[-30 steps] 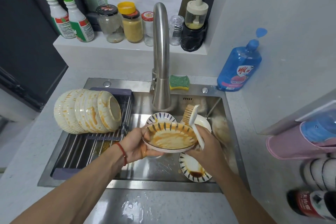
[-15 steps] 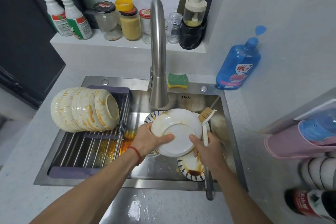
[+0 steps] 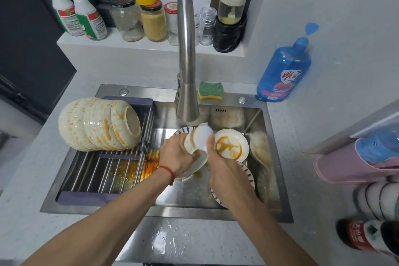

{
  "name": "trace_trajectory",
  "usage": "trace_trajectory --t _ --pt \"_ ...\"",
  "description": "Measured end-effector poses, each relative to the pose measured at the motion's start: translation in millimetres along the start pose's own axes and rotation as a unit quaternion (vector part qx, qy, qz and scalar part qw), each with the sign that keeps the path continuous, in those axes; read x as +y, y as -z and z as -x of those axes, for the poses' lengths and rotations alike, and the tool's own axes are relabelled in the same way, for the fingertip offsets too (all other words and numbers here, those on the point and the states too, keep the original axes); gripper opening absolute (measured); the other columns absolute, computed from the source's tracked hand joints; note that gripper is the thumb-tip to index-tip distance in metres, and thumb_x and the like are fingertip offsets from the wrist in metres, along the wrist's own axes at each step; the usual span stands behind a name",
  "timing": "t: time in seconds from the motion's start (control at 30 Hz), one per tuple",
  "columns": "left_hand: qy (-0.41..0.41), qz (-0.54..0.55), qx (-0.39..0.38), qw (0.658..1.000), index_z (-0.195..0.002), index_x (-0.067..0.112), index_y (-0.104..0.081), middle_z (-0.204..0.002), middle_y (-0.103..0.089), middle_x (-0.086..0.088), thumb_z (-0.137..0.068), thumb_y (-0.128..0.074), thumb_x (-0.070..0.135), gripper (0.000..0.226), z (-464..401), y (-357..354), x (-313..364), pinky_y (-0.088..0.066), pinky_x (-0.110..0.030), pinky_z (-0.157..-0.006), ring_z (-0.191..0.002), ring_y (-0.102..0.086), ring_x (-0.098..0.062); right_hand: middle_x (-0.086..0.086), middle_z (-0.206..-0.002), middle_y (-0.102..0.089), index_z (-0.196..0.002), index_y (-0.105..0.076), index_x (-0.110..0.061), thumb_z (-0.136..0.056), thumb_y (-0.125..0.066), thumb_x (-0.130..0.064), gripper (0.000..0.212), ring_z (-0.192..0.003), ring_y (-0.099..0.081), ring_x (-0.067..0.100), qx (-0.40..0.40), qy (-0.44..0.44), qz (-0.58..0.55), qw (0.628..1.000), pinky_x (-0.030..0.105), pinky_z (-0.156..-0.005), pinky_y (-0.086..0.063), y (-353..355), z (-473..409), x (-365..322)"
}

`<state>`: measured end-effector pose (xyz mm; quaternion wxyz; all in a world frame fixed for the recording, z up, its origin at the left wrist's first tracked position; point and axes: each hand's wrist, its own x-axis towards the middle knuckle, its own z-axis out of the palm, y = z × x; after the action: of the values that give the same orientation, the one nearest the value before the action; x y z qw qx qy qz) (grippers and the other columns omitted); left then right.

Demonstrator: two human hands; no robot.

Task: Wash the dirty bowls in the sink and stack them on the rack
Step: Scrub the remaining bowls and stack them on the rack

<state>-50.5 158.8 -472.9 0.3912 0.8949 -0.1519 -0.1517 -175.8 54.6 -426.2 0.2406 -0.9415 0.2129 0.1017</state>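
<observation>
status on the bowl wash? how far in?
Done: little that holds up. Four bowls lie stacked on the rack, but all still carry orange streaks. In hand: the left hand grips a white bowl under the faucet, with the right hand on it; no water stream is visible. Left: a sauce-smeared dish and other patterned dishes in the sink.

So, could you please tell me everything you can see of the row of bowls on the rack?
The row of bowls lies on its side at the rack's far left end, nested, bases facing right. They look like cream ribbed ceramic, streaked with orange sauce. Their lower edges rest on the rack's metal bars; neither hand touches them.
</observation>
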Motion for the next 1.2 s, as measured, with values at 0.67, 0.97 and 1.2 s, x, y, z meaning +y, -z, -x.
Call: trace_trajectory --t 0.67,0.97,1.2 --pt "0.072 0.223 -0.069 0.97 -0.102 0.015 -0.079 -0.097 -0.081 -0.003 -0.054 -0.1 0.011 0.052 0.9 26.1 -50.9 -0.063 -0.05 -0.084 -0.095 -0.076 -0.029 0.012 -0.103 -0.065 -0.163 -0.026 -0.026 -0.108 -0.036 -0.015 0.056 -0.098 -0.061 0.032 -0.048 -0.073 -0.108 0.99 0.048 -0.084 -0.05 11.4 -25.6 15.2" --pt "0.049 0.176 -0.101 0.978 -0.094 0.018 -0.079 -0.093 -0.081 0.003 -0.059 -0.1 0.008 0.042 2.5 18.2 -51.1 -0.063 -0.049 -0.084 -0.092 -0.076 -0.023 0.005 -0.096 -0.061 -0.161 -0.023 -0.032 -0.107 -0.038 -0.015 0.058 -0.094 -0.06 0.031 -0.067 -0.006 -0.043 0.997 0.05 -0.08 -0.053 27.6 -18.1 -5.5" --pt "0.045 0.202 -0.116 0.972 -0.098 0.018 -0.079 -0.096 -0.081 0.002 -0.059 -0.1 0.009 0.045 3.5 23.5 -51.6 -0.063 -0.048 -0.085 -0.094 -0.075 -0.023 0.004 -0.101 -0.055 -0.163 -0.021 -0.027 -0.111 -0.032 -0.019 0.053 -0.103 -0.057 0.03 -0.07 -0.026 -0.034 0.997 0.044 -0.086 -0.05 29.6 -13.4 2.9"
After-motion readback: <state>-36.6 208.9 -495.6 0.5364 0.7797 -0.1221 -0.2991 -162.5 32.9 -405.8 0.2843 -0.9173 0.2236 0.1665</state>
